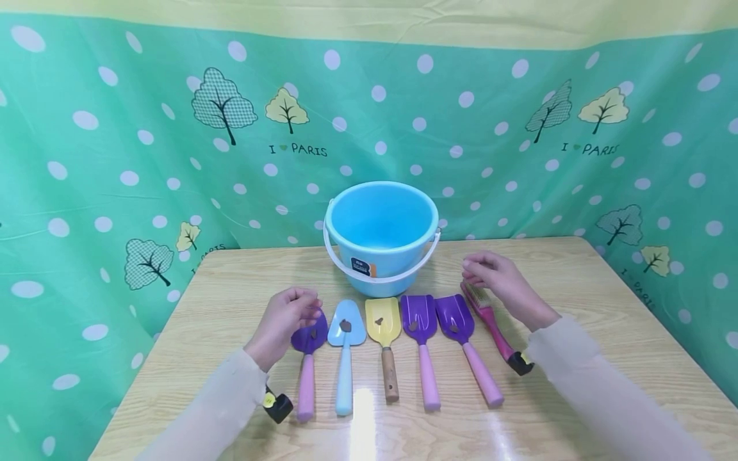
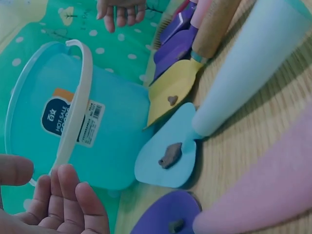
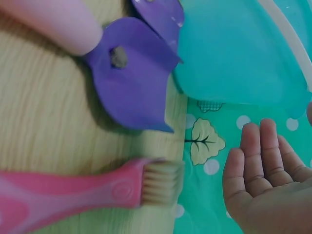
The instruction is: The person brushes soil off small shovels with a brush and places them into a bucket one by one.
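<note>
My left hand (image 1: 284,323) hovers at the left, nothing in it, overlapping the blade of a purple shovel with a pink handle (image 1: 307,387). In the left wrist view its fingers are loosely bent. Over the bristles of a pink-handled brush (image 1: 491,325) is my right hand (image 1: 506,285), also holding nothing, with fingers relaxed in the right wrist view. Between the hands lie a light blue shovel (image 1: 344,384), a yellow scoop (image 1: 385,333) with a wooden handle, and two purple shovels with pink handles (image 1: 428,378). Each blade carries a small brown lump (image 2: 170,155).
A light blue bucket (image 1: 394,261) with a white handle (image 1: 346,272) stands upright behind the row of shovels. The wooden table (image 1: 242,282) ends at a green dotted curtain (image 1: 375,128). A black wrist camera (image 1: 279,408) hangs by the left sleeve, another (image 1: 520,363) by the right.
</note>
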Tool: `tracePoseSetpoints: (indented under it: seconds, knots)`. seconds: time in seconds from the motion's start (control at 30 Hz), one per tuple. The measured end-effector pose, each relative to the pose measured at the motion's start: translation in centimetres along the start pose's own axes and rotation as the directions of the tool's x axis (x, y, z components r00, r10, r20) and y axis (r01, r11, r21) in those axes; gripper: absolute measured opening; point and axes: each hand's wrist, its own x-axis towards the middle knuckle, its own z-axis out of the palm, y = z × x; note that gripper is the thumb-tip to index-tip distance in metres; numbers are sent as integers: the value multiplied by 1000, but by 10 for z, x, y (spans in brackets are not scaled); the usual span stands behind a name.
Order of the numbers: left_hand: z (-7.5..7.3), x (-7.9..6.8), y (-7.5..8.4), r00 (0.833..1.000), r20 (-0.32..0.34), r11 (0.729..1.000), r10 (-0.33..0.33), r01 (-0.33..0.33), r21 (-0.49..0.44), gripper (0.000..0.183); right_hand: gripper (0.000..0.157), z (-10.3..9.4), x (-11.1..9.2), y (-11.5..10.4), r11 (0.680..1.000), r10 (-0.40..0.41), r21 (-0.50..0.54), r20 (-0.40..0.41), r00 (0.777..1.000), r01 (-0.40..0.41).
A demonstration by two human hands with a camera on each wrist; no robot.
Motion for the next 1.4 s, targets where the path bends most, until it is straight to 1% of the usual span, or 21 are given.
tracePoseSetpoints:
  seconds: [0.13, 0.27, 0.43, 0.57, 0.73, 0.97, 1.03, 1.23, 1.4]
  knots:
    - [-5, -3, -5, 1000, 11, 999, -6, 6, 41, 27, 60, -5, -5, 4, 1000, 18, -23, -5, 1000, -19]
    - [-11, -7, -10, 1000, 26, 996, -10, 8, 84, 31, 57, -9, -9, 7, 996, 42, -77, -17, 999, -44]
    - [-16, -10, -16, 999, 26, 990, -29, 25, 137, 28, 55, -14, -14, 10, 986, 72, -151, -26, 997, -75]
    - [-19, -13, -21, 999, 25, 979, -34, 28, 201, 25, 58, -17, -17, 12, 974, 85, -209, -16, 996, -86]
    - [-23, -15, -26, 999, 25, 960, -48, 39, 276, 25, 59, -20, -22, 15, 957, 79, -279, 0, 997, -76]
    - [-25, -19, -28, 997, 39, 952, -67, 52, 302, 22, 61, -22, -26, 17, 924, 106, -370, 7, 994, -96]
    - [-25, -20, -28, 996, 36, 946, -77, 62, 319, 22, 60, -22, -27, 17, 914, 114, -392, 4, 993, -103]
    - [-24, -23, -30, 996, 8, 904, -88, 76, 420, 25, 53, -21, -30, 21, 877, 154, -459, -9, 988, -141]
    - [-24, -26, -32, 996, 7, 864, -89, 73, 498, 26, 49, -20, -33, 24, 848, 172, -509, -3, 985, -149]
